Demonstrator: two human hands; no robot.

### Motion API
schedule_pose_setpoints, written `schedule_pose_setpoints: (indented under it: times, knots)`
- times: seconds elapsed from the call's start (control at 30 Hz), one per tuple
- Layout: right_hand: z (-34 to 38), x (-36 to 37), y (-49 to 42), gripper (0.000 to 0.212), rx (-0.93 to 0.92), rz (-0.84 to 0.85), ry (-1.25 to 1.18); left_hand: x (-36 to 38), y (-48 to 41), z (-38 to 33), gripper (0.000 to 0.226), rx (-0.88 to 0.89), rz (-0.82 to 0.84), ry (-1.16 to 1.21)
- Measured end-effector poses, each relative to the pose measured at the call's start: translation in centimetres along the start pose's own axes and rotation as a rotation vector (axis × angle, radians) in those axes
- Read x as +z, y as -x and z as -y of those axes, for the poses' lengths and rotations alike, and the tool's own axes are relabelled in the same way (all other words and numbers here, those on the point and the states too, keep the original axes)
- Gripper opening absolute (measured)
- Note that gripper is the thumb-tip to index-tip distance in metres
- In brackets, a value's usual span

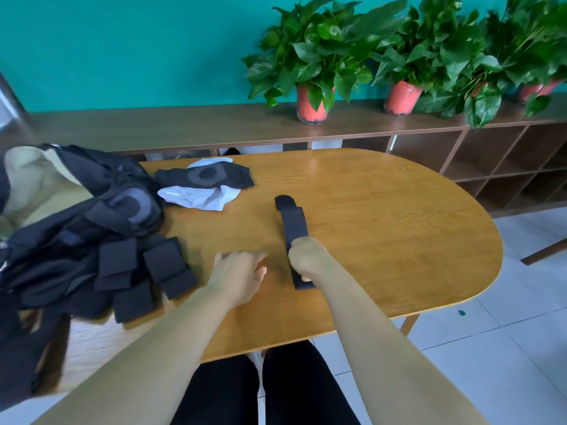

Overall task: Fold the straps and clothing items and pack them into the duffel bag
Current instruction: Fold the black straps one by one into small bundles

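Strap (293,222) flat on table (399,225), R hand (306,259) fingers curled round it, L hand (237,276) fingers loose, empty.

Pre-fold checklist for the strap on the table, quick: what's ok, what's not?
1. Right hand has a grip on the black strap: ok.
2. Strap lies straight and flat on the table: ok.
3. Left hand free, holding nothing: ok.
4. Duffel bag open, pale lining showing: ok.
5. Room left in the bag: cannot tell.
6. White cloth folded: not ok, it lies crumpled.
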State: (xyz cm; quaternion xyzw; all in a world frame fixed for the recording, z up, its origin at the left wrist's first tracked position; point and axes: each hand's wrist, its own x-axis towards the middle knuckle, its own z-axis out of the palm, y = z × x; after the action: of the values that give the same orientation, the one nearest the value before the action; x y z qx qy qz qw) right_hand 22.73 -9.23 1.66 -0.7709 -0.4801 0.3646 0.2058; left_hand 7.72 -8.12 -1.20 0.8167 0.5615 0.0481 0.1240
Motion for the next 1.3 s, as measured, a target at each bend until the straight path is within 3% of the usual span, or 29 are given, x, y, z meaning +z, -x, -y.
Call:
schedule_pose_setpoints:
  times: [0.07, 0.17, 0.33, 0.5, 0.6, 0.73, 0.87, 1.3]
  knots:
    - [0.2, -1.1, 0.1, 0.024, -0.035, -0.011, -0.13, -0.3, 0.6, 0.6, 0.04, 0.018, -0.036, 0.023]
    - [-0.9, -4.0, 1.0, 0.045, -0.089, -0.159, -0.225, -0.3, 1.0, 1.0, 0.036, 0.057, -0.125, 0.116]
    - [-4.1, -4.7, 1.4, 0.03, -0.187, -0.226, -0.133, 1.0, 0.4, -1.2, 0.031, 0.148, -0.193, 0.155]
    - [-5.3, -3.0, 1.0, 0.031, -0.285, -0.22, -0.024, 2.1, -0.7, -3.8, 0.053, 0.216, -0.12, 0.064]
    - [-5.7, -2.4, 0.7, 0.03, -0.381, -0.183, 0.09, 2.5, -1.0, -3.2, 0.058, 0.218, -0.039, -0.025]
    - [-5.9, -1.6, 0.2, 0.035, -0.54, -0.041, 0.519, 1.5, -1.1, -1.1, 0.058, 0.275, 0.05, -0.04]
    - [-5.4, -0.3, -0.6, 0.042, -0.573, 0.025, 0.744, 0.5, -1.0, 0.4, 0.059, 0.295, 0.135, -0.061]
    - [-1.5, 0.0, -8.2, 0.057, -0.44, 0.026, 0.915, 0.3, -1.9, 0.7, 0.058, 0.36, 0.161, -0.07]
